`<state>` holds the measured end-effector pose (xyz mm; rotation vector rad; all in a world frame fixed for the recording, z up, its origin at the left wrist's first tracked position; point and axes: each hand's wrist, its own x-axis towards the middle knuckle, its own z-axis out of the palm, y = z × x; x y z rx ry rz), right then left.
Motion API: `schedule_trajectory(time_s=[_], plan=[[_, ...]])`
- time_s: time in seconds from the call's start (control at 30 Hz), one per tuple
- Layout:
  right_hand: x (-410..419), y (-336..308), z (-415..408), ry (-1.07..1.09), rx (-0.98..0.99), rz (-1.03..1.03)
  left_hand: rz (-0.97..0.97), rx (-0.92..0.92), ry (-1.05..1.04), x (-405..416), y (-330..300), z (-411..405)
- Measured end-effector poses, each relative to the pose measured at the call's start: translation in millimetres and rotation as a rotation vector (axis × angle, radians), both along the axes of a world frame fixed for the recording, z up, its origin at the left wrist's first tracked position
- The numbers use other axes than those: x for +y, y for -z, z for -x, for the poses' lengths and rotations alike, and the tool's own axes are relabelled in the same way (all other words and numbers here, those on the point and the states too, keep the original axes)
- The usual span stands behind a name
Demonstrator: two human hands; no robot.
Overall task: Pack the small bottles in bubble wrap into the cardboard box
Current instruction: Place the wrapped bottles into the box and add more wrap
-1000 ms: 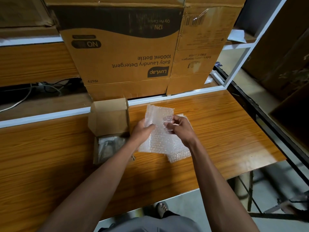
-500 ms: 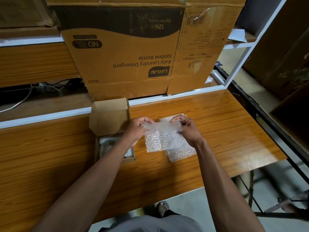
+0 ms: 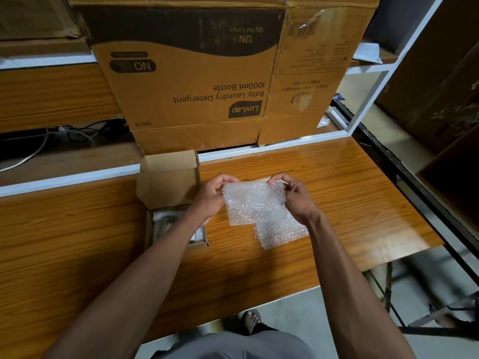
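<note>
Both hands are up over the wooden table [image 3: 350, 193], and they share one sheet of bubble wrap [image 3: 252, 203]: the left hand [image 3: 210, 196] pinches its upper left corner, the right hand [image 3: 294, 196] pinches the upper right, fingers curled onto the edge, so the sheet hangs stretched between them just above the surface. Underneath, a second sheet [image 3: 281, 233] lies flat on the table, its lower right part sticking out from below the held one. To the left sits the small cardboard box [image 3: 168, 182], lid flap standing up, touching nothing of the wrap; the left forearm crosses over its open tray, and inside there is something pale and plastic-covered [image 3: 166, 224], perhaps a wrapped bottle, though I cannot tell for sure. No bare bottle is in view anywhere, so the step looks like readying a sheet for wrapping. To do it well, I'd say keep the corners pinched evenly so the sheet stays taut and square, lay it down flat with room on all sides, and set the bottle near one edge so it rolls up snugly. The count: two bubble wrap sheets, one small open box, two big printed cartons [image 3: 186, 81] stacked behind on the shelf, two hands, both busy.
</note>
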<state>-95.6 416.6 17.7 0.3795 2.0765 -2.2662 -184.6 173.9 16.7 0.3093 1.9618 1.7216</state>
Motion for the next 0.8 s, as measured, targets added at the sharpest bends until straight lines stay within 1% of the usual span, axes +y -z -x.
schedule_trajectory(time_s=[0.13, 0.23, 0.37, 0.47, 0.6, 0.67, 0.73, 0.8], plan=[[1, -2, -3, -0.029, -0.045, 0.082, 0.026, 0.034, -0.038, 0, 1, 0], [1, -6, -4, -0.054, -0.020, 0.039, 0.054, 0.092, -0.044, -2, 0, 1], [5, -3, -4, -0.037, -0.017, -0.054, 0.035, 0.090, -0.047, -5, 1, 2], [8, -2, -4, -0.041, -0.019, -0.068, 0.052, 0.088, -0.058, -6, 1, 2], [11, 0, -3, -0.074, -0.034, -0.049, 0.131, 0.128, -0.035, -8, -1, -1], [12, 0, -3, -0.062, -0.079, -0.028, 0.147, 0.135, -0.020, -9, -1, -2], [10, -3, -3, -0.043, -0.110, 0.034, 0.144, 0.124, -0.004, -10, -2, -2], [9, -3, -2, -0.023, -0.116, 0.059, 0.093, 0.058, 0.015, -11, -1, -1]])
